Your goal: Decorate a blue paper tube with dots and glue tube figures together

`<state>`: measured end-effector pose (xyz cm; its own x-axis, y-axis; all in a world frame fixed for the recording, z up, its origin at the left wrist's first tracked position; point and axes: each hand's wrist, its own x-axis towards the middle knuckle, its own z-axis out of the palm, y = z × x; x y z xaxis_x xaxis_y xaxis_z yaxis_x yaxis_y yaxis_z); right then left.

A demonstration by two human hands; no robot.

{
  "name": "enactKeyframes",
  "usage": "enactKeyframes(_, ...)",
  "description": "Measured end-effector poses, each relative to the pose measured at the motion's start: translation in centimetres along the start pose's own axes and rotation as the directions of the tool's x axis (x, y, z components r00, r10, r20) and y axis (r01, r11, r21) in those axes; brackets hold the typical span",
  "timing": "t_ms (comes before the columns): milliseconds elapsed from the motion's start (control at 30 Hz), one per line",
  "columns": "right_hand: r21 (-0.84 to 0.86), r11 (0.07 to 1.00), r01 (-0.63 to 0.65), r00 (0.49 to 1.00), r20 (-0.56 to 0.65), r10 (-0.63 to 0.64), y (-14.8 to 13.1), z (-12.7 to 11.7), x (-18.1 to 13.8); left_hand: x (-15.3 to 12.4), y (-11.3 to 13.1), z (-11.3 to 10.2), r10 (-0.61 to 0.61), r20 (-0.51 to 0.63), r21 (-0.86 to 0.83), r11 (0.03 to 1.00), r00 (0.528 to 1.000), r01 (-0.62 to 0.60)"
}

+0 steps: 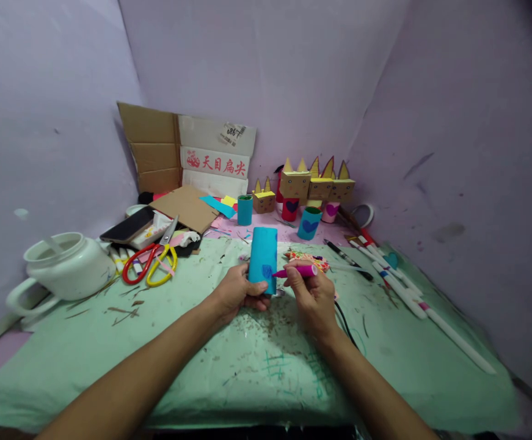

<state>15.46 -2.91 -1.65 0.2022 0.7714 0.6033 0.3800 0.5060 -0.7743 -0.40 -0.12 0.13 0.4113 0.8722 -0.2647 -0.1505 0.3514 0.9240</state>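
Note:
My left hand (pixel 238 288) is wrapped round the lower end of a blue paper tube (pixel 262 247), its thumb across the front. A dark blue patch of colouring (pixel 267 271) shows low on the tube's face. Between the fingers of my right hand (pixel 314 299) is a magenta marker pen (pixel 300 271), its tip at or very near the edge of that patch. Behind the tube stand a short blue tube with a heart (pixel 309 223) and a plain blue one (pixel 244 211). A glue gun (pixel 309 260) in patterned wrapping lies just beyond my right hand, partly hidden.
Red-and-yellow-handled scissors (pixel 150 263) and a white teapot (pixel 71 266) are on the left. Cardboard (pixel 185 208) and a phone (pixel 128 224) lie farther back. Several cardboard cat heads (pixel 296 185) stand at the back, some on coloured tubes. White markers (pixel 400 290) line the right.

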Motion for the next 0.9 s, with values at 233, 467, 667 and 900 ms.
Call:
enactKeyframes(233, -0.001, 1.000, 0.004, 1.000, -0.011, -0.004, -0.03, 0.04, 0.09, 0.01, -0.10, -0.06, 0.012, 0.011, 0.002, 1.000, 1.000, -0.012)
enactKeyframes(467, 0.004, 1.000, -0.017, 0.999, 0.027, 0.017, 0.04, 0.06, -0.20, 0.02, -0.04, -0.07, 0.005, 0.010, 0.003, 1.000, 1.000, -0.005)
enactKeyframes(667, 0.020, 1.000, -0.014, 0.998, 0.068, 0.013, 0.04, 0.09, -0.20, -0.02, 0.11, 0.13, -0.006, 0.002, 0.008, 1.000, 1.000, 0.006)
enactKeyframes(900, 0.016, 1.000, -0.009, 1.000, 0.013, 0.009, 0.10, 0.11, -0.09, -0.16, 0.18, 0.22, -0.005, -0.021, 0.001, 1.000, 1.000, 0.005)
